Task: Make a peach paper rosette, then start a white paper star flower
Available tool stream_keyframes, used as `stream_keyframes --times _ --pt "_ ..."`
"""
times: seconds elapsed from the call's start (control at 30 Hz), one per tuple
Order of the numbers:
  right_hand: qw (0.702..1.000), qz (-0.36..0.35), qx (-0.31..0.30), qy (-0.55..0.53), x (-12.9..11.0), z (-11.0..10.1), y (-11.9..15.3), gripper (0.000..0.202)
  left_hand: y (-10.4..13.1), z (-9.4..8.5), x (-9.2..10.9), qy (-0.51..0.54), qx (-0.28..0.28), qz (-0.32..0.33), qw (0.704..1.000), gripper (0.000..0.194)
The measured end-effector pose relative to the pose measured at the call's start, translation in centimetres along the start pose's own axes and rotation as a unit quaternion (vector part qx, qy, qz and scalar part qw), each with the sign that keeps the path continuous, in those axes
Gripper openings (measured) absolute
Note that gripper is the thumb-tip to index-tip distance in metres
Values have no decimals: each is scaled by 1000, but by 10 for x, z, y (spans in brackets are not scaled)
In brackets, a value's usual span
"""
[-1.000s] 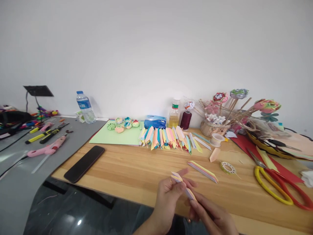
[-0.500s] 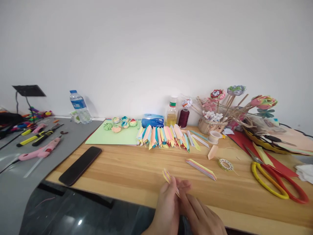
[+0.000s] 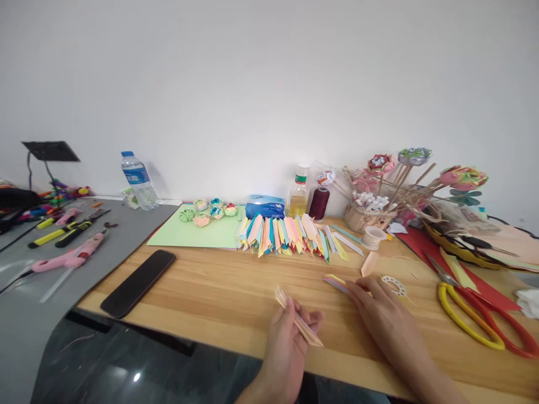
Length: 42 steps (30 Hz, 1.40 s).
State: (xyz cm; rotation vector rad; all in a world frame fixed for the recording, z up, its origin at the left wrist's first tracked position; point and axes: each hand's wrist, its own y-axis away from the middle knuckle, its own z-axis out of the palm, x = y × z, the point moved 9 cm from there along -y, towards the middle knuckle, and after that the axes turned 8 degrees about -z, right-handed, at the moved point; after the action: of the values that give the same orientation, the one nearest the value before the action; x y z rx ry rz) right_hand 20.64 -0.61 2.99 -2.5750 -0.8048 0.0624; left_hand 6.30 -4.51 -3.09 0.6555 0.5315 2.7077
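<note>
My left hand [image 3: 288, 342] pinches a thin bundle of folded paper strips [image 3: 309, 332], yellow, white and pinkish, tilted above the table's front edge. Over to the right, my right hand [image 3: 381, 306] is lowered onto a second bundle of folded strips [image 3: 334, 282] lying on the wood. Its thumb and fingers close on that bundle's right part and cover it. Just behind this hand lie a single peach folded strip [image 3: 369, 264] and a small ring-shaped spool [image 3: 396, 285], partly hidden by the fingers.
A big pile of folded strips [image 3: 278, 235] stands at the back, beside small paper flowers on a green sheet [image 3: 168, 237]. Scissors [image 3: 471, 303] lie at right, a phone [image 3: 138, 283] at left. A basket [image 3: 362, 219], bottles and thread spools line the wall.
My right hand has left the strips in my left hand and moved right onto the bundle on the table. My left hand keeps its bundle, now more exposed.
</note>
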Motion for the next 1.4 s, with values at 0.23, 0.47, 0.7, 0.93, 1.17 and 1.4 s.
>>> stream_keyframes --times 0.23,0.47,0.7,0.93,1.17,1.4 --pt "998 -1 24 -52 6 3 -2 26 -1 5 1 -20 -10 17 1000 28" --pt "974 -18 181 -135 -49 -67 -4 14 4 13 1 -65 -9 82 995 29" --pt "960 -34 234 -148 -91 -73 -1 14 11 24 -9 -69 -44 48 996 36" --pt "977 -87 180 -68 -101 -58 -2 26 14 20 -14 -32 -30 45 998 32" --pt "982 -44 173 -60 -91 -54 3 29 15 21 -11 -45 -26 63 997 30" --pt "966 -5 248 -79 -94 -54 15 33 16 20 -11 -17 -15 60 998 31"
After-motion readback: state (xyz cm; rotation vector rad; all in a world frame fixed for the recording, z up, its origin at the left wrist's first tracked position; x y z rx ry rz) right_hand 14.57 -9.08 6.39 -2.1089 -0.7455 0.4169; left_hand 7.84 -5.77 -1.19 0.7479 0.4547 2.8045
